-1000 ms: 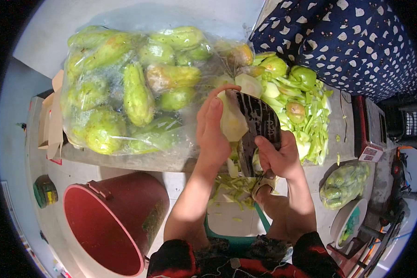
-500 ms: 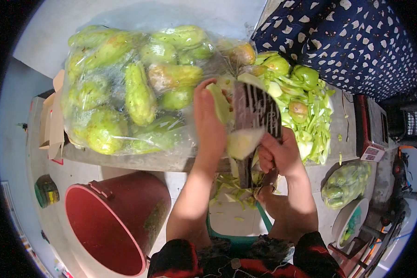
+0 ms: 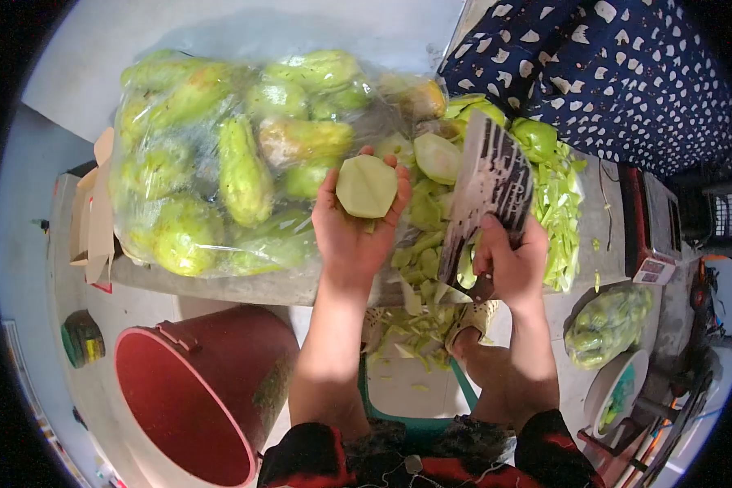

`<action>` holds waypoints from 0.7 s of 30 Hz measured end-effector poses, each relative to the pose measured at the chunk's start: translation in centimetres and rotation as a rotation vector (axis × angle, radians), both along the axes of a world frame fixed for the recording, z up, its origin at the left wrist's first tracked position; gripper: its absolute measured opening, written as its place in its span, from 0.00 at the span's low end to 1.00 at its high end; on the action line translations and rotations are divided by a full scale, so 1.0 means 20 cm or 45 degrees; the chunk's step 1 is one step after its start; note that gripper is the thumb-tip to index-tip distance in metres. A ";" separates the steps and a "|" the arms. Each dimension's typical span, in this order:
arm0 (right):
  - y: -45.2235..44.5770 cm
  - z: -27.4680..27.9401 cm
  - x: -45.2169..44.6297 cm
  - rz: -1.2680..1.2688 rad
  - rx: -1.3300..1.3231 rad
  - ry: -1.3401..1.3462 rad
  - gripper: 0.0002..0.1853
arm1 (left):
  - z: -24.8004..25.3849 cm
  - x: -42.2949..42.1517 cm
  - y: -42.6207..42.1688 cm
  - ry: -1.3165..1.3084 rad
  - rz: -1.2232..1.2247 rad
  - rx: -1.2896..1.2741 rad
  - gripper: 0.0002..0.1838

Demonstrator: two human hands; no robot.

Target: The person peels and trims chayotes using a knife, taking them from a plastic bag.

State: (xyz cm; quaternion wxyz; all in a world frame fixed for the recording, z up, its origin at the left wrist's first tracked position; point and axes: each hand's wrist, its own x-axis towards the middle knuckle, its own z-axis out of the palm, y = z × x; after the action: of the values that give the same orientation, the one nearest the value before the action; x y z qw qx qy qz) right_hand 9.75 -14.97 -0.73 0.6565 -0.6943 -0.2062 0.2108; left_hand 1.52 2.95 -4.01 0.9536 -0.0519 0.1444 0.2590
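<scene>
My left hand (image 3: 356,232) is palm up, its fingers curled around a peeled pale green piece that looks like chayote (image 3: 366,187). Its flat, many-sided cut face points up at me, with a faint line across it. My right hand (image 3: 508,256) grips a broad cleaver (image 3: 492,179) by the handle. The blade, dark with pale streaks, stands tilted upward to the right of the piece, apart from it. Beneath the blade lie green peelings (image 3: 561,232) and cut pieces. Another peeled piece (image 3: 437,159) rests between the hands, farther back.
A clear plastic bag (image 3: 211,154) of whole green chayotes fills the table's left side. Below stands a red bucket (image 3: 256,374). A dark patterned cloth (image 3: 594,73) hangs at upper right, near a red-sided box (image 3: 651,228). Peelings (image 3: 403,337) and another filled bag (image 3: 610,325) lie on the floor.
The cleaver has moved right, away from the piece in my left hand. That piece has turned so its cut face shows. The pale slice by the blade is no longer there.
</scene>
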 end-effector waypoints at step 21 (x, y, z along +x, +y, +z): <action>-0.44 0.21 0.36 -0.563 0.371 -0.048 0.09 | -0.25 -2.54 0.23 1.893 0.371 0.828 0.22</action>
State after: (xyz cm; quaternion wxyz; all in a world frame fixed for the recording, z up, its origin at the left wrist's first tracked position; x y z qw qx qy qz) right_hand 16.90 -23.68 3.50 0.7757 -0.6244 -0.0898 0.0173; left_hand -49.36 7.57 -8.96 0.5335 0.3935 0.6475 0.3758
